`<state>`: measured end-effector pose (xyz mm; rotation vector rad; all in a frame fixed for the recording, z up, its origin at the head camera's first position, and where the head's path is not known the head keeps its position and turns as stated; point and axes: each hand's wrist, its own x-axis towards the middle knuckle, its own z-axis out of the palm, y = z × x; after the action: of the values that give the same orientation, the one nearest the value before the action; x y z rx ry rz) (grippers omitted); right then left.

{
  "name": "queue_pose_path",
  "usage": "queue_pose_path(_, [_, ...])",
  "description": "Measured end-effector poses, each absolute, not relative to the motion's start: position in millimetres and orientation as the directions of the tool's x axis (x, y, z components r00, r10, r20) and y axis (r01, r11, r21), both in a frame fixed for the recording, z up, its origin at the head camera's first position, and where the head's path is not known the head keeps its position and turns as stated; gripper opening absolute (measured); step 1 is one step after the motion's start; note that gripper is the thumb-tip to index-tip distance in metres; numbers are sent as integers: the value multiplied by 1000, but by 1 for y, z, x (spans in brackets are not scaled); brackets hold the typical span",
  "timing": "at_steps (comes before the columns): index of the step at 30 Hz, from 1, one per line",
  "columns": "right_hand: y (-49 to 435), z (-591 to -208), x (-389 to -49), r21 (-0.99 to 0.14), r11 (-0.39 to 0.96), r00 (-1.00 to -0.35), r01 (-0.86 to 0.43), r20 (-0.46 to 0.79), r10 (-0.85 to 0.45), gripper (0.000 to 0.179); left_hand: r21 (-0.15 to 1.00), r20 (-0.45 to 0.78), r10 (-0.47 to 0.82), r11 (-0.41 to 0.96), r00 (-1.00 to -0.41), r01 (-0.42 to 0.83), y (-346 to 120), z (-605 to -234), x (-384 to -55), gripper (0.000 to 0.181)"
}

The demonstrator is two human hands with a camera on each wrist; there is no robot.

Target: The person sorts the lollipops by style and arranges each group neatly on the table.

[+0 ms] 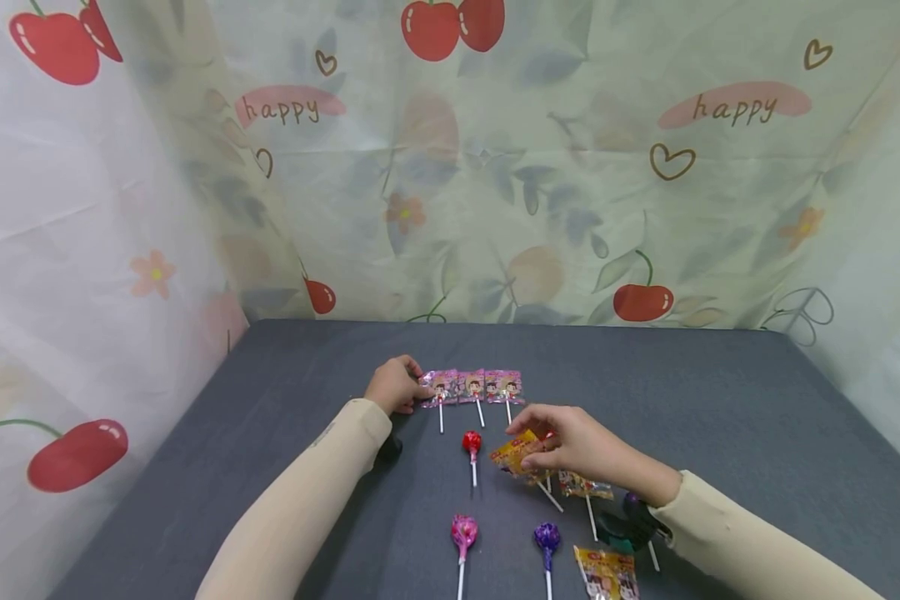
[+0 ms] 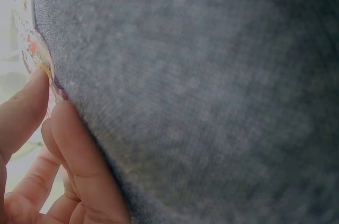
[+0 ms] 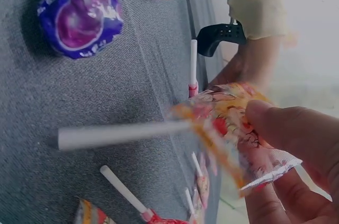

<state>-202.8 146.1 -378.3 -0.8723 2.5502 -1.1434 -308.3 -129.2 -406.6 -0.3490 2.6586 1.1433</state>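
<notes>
My left hand [image 1: 393,385] pinches the left edge of a pink-wrapped lollipop [image 1: 440,385], the leftmost of three lying in a row with sticks toward me. Close up in the left wrist view, thumb and forefinger meet on its clear wrapper [image 2: 39,54]. In my right hand [image 1: 573,437] is a lollipop in a yellow-orange printed wrapper [image 1: 512,457]. Thumb and fingers grip that wrapper, and its white stick [image 3: 122,134] points away from the palm, over the cloth. Another red lollipop is partly hidden behind the right hand.
A red lollipop [image 1: 472,442] lies between the hands. Nearer me are a pink one [image 1: 464,531] and a purple one [image 1: 547,537]. Under the right wrist sits another yellow-wrapped lollipop [image 1: 592,486], with a yellow packet [image 1: 607,573] closer in. Printed curtains [image 1: 480,183] border the grey table [image 1: 195,500].
</notes>
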Motion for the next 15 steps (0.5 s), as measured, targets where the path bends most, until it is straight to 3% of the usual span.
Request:
queue_pose_path(8, [151,-379,-206,-788,500,-849,-359,53,-527,26,682,-295,-128,665,-947,-303,-129,-406,-308,36])
queue_pose_path(15, [159,-371,-216,-899,349,-888,-262,84,-451,38,680,-296,-135,665,-945,-308,-129,-409,-310,36])
